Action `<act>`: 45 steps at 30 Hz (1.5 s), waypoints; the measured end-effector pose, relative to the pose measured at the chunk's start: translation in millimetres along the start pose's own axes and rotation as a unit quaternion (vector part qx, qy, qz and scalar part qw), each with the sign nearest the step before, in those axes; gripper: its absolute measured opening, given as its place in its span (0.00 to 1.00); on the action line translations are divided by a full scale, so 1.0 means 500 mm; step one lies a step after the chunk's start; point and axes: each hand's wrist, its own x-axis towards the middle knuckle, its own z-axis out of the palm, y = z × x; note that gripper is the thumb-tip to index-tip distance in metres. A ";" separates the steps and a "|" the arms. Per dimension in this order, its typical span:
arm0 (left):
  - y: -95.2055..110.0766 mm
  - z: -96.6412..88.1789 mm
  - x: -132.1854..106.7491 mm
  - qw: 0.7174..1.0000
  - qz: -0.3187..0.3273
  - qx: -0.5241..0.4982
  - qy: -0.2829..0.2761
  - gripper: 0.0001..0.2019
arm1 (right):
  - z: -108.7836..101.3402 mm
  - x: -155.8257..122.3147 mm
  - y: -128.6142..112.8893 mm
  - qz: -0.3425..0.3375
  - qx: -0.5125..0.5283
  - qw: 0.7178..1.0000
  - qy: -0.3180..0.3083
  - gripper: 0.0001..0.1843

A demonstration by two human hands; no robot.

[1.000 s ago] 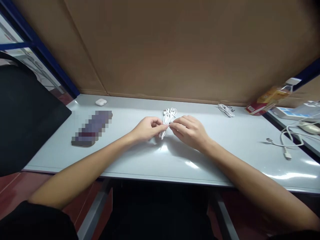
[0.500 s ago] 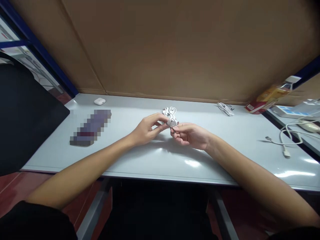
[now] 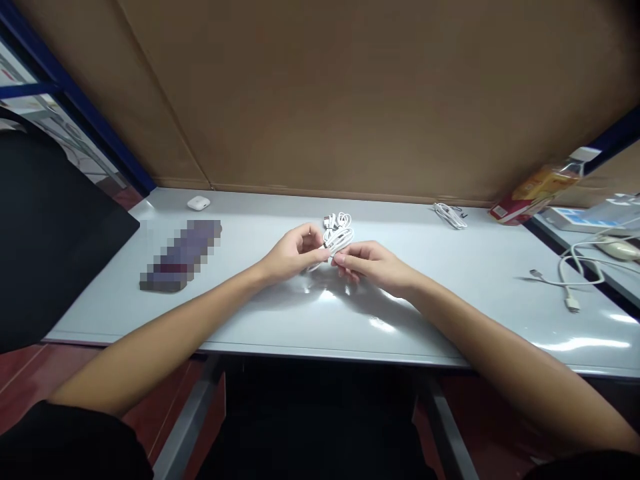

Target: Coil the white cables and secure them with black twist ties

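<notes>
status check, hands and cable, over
Left hand and right hand both pinching the coiled white cable above the grey table. Second cable bundle far right, apart. Nothing between the hands.

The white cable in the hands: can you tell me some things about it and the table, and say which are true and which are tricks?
1. Both hands hold the white cable. True: the left hand and right hand pinch it together.
2. The small white case lies at the table's far left. True.
3. The bundled cable lies in the right hand. False: it lies alone on the table near the cardboard wall.
4. The bottle stands upright. False: it lies tilted on its side at far right.
</notes>
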 end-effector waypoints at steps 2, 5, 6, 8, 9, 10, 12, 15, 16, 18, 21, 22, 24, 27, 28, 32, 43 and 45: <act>0.006 -0.007 -0.003 0.999 -0.018 0.008 -0.030 0.18 | -0.007 -0.003 -0.006 0.006 0.007 1.000 -0.016 0.21; 0.011 -0.016 -0.007 0.993 -0.013 0.093 -0.074 0.21 | -0.021 -0.010 -0.018 0.021 0.006 0.999 -0.037 0.21; 0.012 -0.017 -0.008 0.987 0.001 0.142 -0.080 0.20 | -0.025 -0.012 -0.020 0.024 0.006 0.999 -0.037 0.20; 0.012 -0.017 -0.009 0.966 0.042 0.242 -0.084 0.17 | -0.031 -0.014 -0.023 0.026 0.005 0.999 -0.032 0.21; 0.012 -0.015 -0.009 0.955 0.061 0.279 -0.082 0.16 | -0.032 -0.014 -0.023 0.028 0.004 0.999 -0.030 0.22; 0.012 -0.013 -0.008 0.948 0.076 0.300 -0.075 0.16 | -0.032 -0.015 -0.023 0.029 0.006 0.999 -0.028 0.22; 0.010 -0.009 -0.005 0.952 0.086 0.291 -0.050 0.16 | -0.030 -0.015 -0.022 0.030 0.007 0.999 -0.032 0.23; 0.008 -0.006 0.000 0.979 0.067 0.192 -0.033 0.18 | -0.027 -0.013 -0.021 0.029 0.014 0.999 -0.036 0.23; 0.008 -0.006 0.001 0.985 0.062 0.155 -0.033 0.18 | -0.027 -0.013 -0.021 0.029 0.018 0.999 -0.036 0.22; 0.011 -0.008 0.001 0.994 0.043 0.090 -0.038 0.18 | -0.030 -0.011 -0.021 0.029 0.022 0.999 -0.030 0.20; 0.022 -0.012 -0.002 0.998 0.001 0.034 -0.053 0.16 | -0.045 -0.012 -0.023 0.020 0.006 1.000 -0.011 0.17; 0.025 -0.013 -0.004 0.997 -0.012 0.032 -0.063 0.16 | -0.051 -0.013 -0.025 0.015 -0.006 1.000 -0.008 0.17; 0.030 -0.012 -0.005 0.994 -0.033 0.064 -0.081 0.15 | -0.062 -0.017 -0.030 0.005 -0.049 0.999 -0.012 0.16; 0.029 -0.011 -0.005 0.983 -0.033 0.166 -0.066 0.13 | -0.065 -0.022 -0.035 -0.037 -0.200 0.979 -0.007 0.15; 0.026 -0.010 -0.004 0.978 -0.022 0.201 -0.046 0.13 | -0.062 -0.023 -0.035 -0.055 -0.256 0.965 0.004 0.15; 0.013 -0.010 -0.004 0.961 0.015 0.278 0.010 0.13 | -0.053 -0.017 -0.029 -0.087 -0.356 0.929 0.048 0.13; 0.003 -0.007 -0.006 0.958 0.009 0.286 0.017 0.19 | -0.235 -0.052 -0.027 0.027 -0.444 0.857 0.261 0.10; 0.003 -0.003 -0.009 0.960 0.010 0.280 -0.001 0.16 | -0.257 -0.055 -0.012 0.054 -0.439 0.857 0.262 0.08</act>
